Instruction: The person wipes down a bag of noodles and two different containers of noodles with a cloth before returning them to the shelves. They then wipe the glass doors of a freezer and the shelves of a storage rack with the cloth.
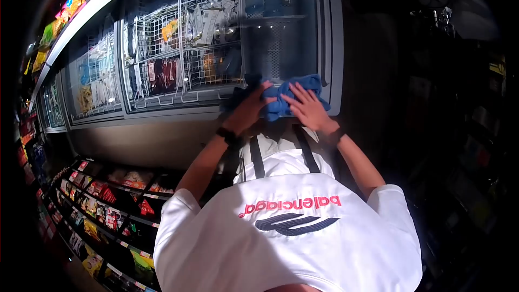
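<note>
A bunched blue cloth [309,83] lies on the glass top of a chest freezer [230,109], at its near right corner. My right hand [309,109] rests on the cloth from above, its fingers stretched out and spread. On the other side, my left hand [248,109], with a black band at the wrist, has its thumb and a finger closed about a fold of the cloth. The rest of its fingers are in shadow. Darker cloth shows beside the left hand.
Wire baskets [181,48] with packaged goods sit under the freezer glass. Snack shelves [111,200] run along the lower left, and bright packets [70,5] line the upper left edge. The right side is dark, with faint shelves.
</note>
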Demonstrator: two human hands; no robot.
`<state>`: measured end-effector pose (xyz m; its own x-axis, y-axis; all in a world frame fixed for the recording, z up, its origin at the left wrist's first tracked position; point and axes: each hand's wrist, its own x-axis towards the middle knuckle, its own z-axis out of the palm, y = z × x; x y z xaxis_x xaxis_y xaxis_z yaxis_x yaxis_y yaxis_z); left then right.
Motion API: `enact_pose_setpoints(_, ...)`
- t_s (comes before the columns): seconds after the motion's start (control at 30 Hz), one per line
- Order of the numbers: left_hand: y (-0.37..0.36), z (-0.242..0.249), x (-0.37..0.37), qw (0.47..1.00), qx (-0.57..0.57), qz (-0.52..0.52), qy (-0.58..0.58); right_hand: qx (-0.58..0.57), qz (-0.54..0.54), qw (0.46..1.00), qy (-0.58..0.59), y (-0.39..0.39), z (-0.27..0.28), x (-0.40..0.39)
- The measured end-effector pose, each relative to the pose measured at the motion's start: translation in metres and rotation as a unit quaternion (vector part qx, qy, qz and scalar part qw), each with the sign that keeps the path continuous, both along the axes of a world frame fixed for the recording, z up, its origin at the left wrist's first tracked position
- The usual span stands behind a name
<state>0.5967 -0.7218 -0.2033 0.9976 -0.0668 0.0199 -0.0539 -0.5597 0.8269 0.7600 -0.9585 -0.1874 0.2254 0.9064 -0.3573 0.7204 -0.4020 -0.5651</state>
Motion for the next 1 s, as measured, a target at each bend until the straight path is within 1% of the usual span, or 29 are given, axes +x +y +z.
enact_pose_setpoints(0.07,0.026,-0.03,0.05,0.998,0.021,0.034,-0.044,0.024,-0.063,0.995,-0.073,0.036,-0.009,0.037)
enact_pose_setpoints(0.1,0.034,-0.038,0.069,0.996,0.033,0.051,-0.065,0.057,-0.116,0.988,-0.079,0.059,-0.015,0.061)
enact_pose_setpoints(0.13,0.034,-0.003,0.096,0.986,0.1,0.115,0.064,0.101,-0.163,0.973,-0.126,0.074,-0.05,0.088)
enact_pose_setpoints(0.17,0.037,0.006,0.123,0.975,0.144,0.146,0.087,0.135,-0.223,0.959,-0.108,0.098,-0.04,0.103)
enact_pose_setpoints(0.2,0.041,0.006,0.144,0.961,0.186,0.174,0.108,0.121,-0.272,0.95,-0.09,0.115,-0.039,0.112)
enact_pose_setpoints(0.23,0.036,0.004,0.152,0.958,0.194,0.197,0.077,0.092,-0.307,0.942,-0.105,0.124,-0.042,0.107)
enact_pose_setpoints(0.3,0.027,0.004,0.148,0.948,0.207,0.243,0.014,0.069,-0.335,0.93,-0.134,0.116,-0.046,0.079)
enact_pose_setpoints(0.33,0.02,0.017,0.14,0.951,0.205,0.23,0.019,0.065,-0.347,0.928,-0.121,0.102,-0.04,0.06)
enact_pose_setpoints(0.37,0.016,0.011,0.126,0.958,0.211,0.194,0.026,0.056,-0.339,0.935,-0.094,0.085,-0.035,0.045)
enact_pose_setpoints(0.4,0.012,0.004,0.111,0.963,0.215,0.157,0.034,0.081,-0.332,0.937,-0.078,0.069,-0.03,0.033)
enact_pose_setpoints(0.47,-0.001,0.022,0.091,0.974,0.189,0.126,0.022,0.041,-0.309,0.946,-0.091,0.062,-0.031,0.031)
enact_pose_setpoints(0.5,0.001,0.026,0.089,0.978,0.177,0.111,0.017,0.035,-0.315,0.944,-0.095,0.069,-0.032,0.038)
enact_pose_setpoints(0.57,0.02,0.012,0.094,0.986,0.133,0.091,0.047,0.025,-0.328,0.939,-0.1,0.094,-0.039,0.056)
enact_pose_setpoints(0.6,0.031,0.005,0.099,0.988,0.111,0.082,0.064,0.048,-0.324,0.936,-0.127,0.108,-0.045,0.073)
enact_pose_setpoints(0.63,0.042,0.011,0.115,0.982,0.115,0.1,0.111,0.068,-0.318,0.933,-0.153,0.122,-0.054,0.094)
enact_pose_setpoints(0.67,0.052,-0.001,0.13,0.98,0.133,0.124,0.079,0.088,-0.311,0.929,-0.178,0.137,-0.064,0.115)
enact_pose_setpoints(0.73,0.071,-0.03,0.163,0.971,0.168,0.17,0.012,0.08,-0.296,0.937,-0.166,0.17,-0.066,0.165)
enact_pose_setpoints(0.8,0.076,-0.024,0.198,0.925,0.311,0.218,0.028,0.106,-0.287,0.936,-0.172,0.198,-0.087,0.209)
enact_pose_setpoints(0.83,0.079,-0.022,0.216,0.891,0.38,0.244,0.038,0.116,-0.27,0.943,-0.157,0.205,-0.083,0.225)
enact_pose_setpoints(0.87,0.085,-0.04,0.231,0.89,0.38,0.246,0.049,0.123,-0.26,0.944,-0.161,0.213,-0.092,0.24)
enact_pose_setpoints(0.9,0.093,-0.071,0.242,0.888,0.381,0.248,0.06,0.126,-0.259,0.939,-0.189,0.221,-0.099,0.251)
enact_pose_setpoints(0.93,0.101,-0.087,0.25,0.886,0.384,0.251,0.072,0.131,-0.258,0.933,-0.216,0.232,-0.105,0.262)
enact_pose_setpoints(0.97,0.102,-0.089,0.253,0.882,0.382,0.268,0.065,0.111,-0.265,0.929,-0.231,0.243,-0.113,0.273)
enact_pose_setpoints(1.0,0.108,-0.088,0.256,0.885,0.378,0.263,0.07,0.1,-0.25,0.936,-0.225,0.251,-0.117,0.289)
